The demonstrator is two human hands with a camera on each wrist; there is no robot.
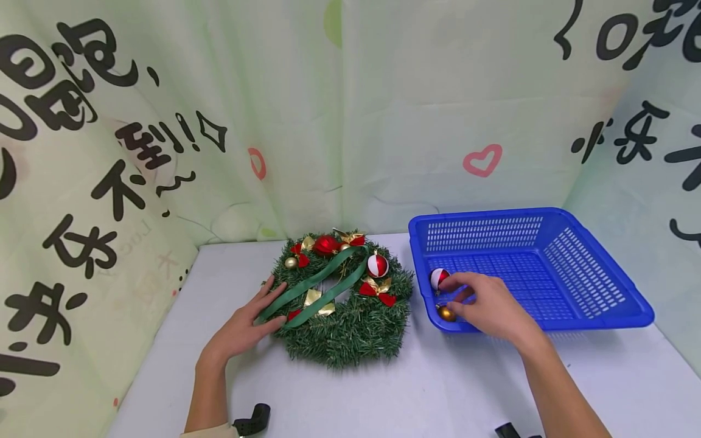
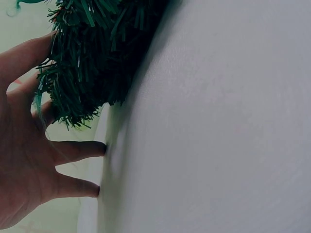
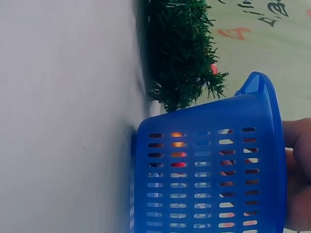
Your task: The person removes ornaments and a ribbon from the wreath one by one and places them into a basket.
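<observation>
A green wreath (image 1: 345, 340) lies on the white table, trimmed with red and gold bows, baubles and a green ribbon (image 1: 328, 295). At its left side rests my left hand (image 1: 246, 325), fingers spread against the needles; in the left wrist view, two fingertips reach down to the tabletop. My right hand (image 1: 490, 307) is over the left end of the blue basket (image 1: 608, 298), thumb and fingers apart. Its fingertips are by a red-and-white bauble (image 1: 439, 278) and a gold bauble (image 1: 446, 313). In the right wrist view the basket wall hides most of this hand.
The basket stands right of the wreath, its raised rim (image 1: 526, 211) all around. Printed curtains (image 1: 372, 121) hang behind the table and along both sides. Black wrist devices (image 1: 253, 420) show at the bottom of the head view.
</observation>
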